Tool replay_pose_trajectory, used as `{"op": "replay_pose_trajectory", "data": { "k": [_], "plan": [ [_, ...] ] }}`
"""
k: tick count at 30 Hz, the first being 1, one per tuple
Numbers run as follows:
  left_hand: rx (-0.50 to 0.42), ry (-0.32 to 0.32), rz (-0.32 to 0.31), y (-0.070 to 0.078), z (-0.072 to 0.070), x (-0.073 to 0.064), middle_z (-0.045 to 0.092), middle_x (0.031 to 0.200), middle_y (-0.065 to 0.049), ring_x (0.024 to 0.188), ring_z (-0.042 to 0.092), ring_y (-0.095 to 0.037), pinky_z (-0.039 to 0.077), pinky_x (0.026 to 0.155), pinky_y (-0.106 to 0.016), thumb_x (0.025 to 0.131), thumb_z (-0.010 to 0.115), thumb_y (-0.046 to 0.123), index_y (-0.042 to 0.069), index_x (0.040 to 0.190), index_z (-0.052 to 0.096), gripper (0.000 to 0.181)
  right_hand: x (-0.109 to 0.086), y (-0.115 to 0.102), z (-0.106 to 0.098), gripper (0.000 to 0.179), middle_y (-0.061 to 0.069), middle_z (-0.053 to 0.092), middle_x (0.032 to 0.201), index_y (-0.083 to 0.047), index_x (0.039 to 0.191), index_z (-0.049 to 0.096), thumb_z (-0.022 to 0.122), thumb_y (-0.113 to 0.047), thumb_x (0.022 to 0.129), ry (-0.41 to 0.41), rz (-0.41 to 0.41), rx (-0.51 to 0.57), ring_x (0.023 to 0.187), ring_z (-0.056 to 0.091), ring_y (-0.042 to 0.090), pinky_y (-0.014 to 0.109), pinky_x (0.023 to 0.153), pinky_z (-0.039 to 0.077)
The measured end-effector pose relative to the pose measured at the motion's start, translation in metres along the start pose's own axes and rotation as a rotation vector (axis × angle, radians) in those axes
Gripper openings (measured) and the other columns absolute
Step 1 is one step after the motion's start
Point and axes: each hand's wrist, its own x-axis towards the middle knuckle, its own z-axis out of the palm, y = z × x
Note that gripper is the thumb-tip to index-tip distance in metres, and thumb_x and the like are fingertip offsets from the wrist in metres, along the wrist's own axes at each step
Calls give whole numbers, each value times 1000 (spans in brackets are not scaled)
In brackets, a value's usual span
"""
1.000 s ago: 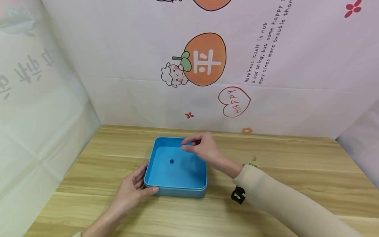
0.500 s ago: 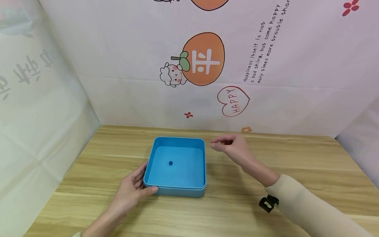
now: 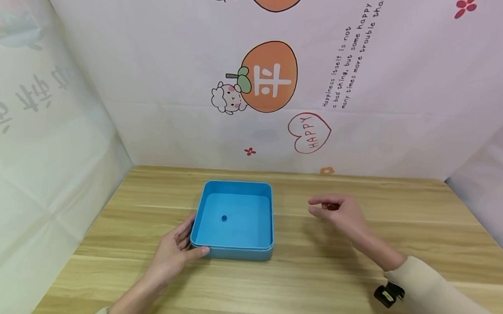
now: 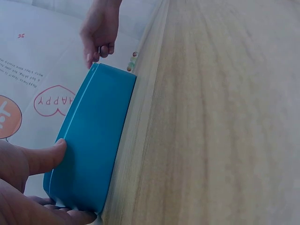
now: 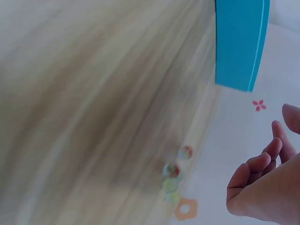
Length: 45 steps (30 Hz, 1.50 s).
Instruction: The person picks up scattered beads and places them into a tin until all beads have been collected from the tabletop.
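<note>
A square blue box (image 3: 233,253), its open side up, stands on the wooden table. Inside it, left of the middle, lies a small dark marble (image 3: 224,218). My left hand (image 3: 173,253) grips the box's near left corner, thumb on the front wall and fingers along the left side. To the right of the box, my right hand (image 3: 339,214) hovers above the table with fingers loosely curled and nothing visible between thumb and forefinger. Several clear marbles (image 5: 171,170) with coloured insides sit close together on the table in the right wrist view. The right hand hides them in the head view.
The wood-grain table (image 3: 311,297) ends at the back against a white printed cloth (image 3: 174,74). Another cloth wall (image 3: 36,161) flanks it at the left. A black strap device (image 3: 388,294) is on the right sleeve.
From over the box, my right hand has moved right and somewhat nearer. The marble in the box has rolled slightly toward the near left. My left hand keeps its hold.
</note>
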Motion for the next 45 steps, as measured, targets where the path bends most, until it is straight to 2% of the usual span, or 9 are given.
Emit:
{"op": "replay_pose_trajectory", "data": {
  "k": [4, 11, 18, 25, 29, 33, 45],
  "plan": [
    [6, -2, 2, 1, 0, 0, 27, 168, -23, 152, 30, -40, 38, 115, -45, 89, 84, 1, 0, 165, 28, 94, -7, 13, -14, 29, 9, 62, 87, 2, 118, 78, 81, -15, 95, 26, 12, -22, 66, 49, 13, 27, 53, 48],
    [4, 0, -5, 3, 1, -1, 28, 168, -23, 152, 31, -40, 38, 115, -46, 89, 85, 1, 1, 165, 30, 93, -22, 36, -37, 35, 8, 61, 92, 3, 123, 76, 81, -20, 96, 43, 57, -65, 70, 48, 14, 27, 53, 40],
    [6, 2, -7, 4, 1, -2, 27, 168, -23, 152, 30, -40, 38, 116, -46, 89, 84, 1, 0, 165, 29, 94, -28, 52, -51, 41, 11, 61, 93, 4, 127, 74, 80, -24, 97, 30, 100, -102, 69, 46, 15, 27, 51, 39],
    [12, 4, -7, 5, 1, -3, 28, 168, -23, 152, 31, -40, 39, 115, -46, 89, 85, 2, 1, 165, 30, 94, -29, 66, -52, 40, 10, 68, 98, 1, 122, 77, 84, -25, 93, -3, 125, -183, 76, 51, 17, 28, 56, 44],
    [15, 7, -12, 6, 1, -3, 28, 168, -23, 152, 31, -40, 39, 115, -46, 89, 85, 1, 1, 165, 30, 94, -29, 70, -50, 38, 8, 71, 96, -1, 119, 79, 86, -26, 91, -17, 111, -230, 77, 53, 18, 27, 57, 46],
    [15, 8, -18, 6, 1, -3, 27, 168, -23, 152, 30, -40, 38, 115, -46, 89, 84, 1, 0, 165, 29, 93, -29, 73, -47, 36, 8, 74, 102, -3, 115, 81, 88, -27, 89, -15, 91, -275, 79, 55, 19, 27, 60, 48],
    [11, 9, -17, 5, 0, -4, 27, 168, -24, 152, 31, -41, 39, 115, -46, 89, 84, 0, 0, 165, 29, 93, -27, 74, -42, 31, 14, 77, 108, -3, 110, 82, 87, -25, 90, -20, 87, -318, 81, 56, 18, 26, 63, 47]
  ]
}}
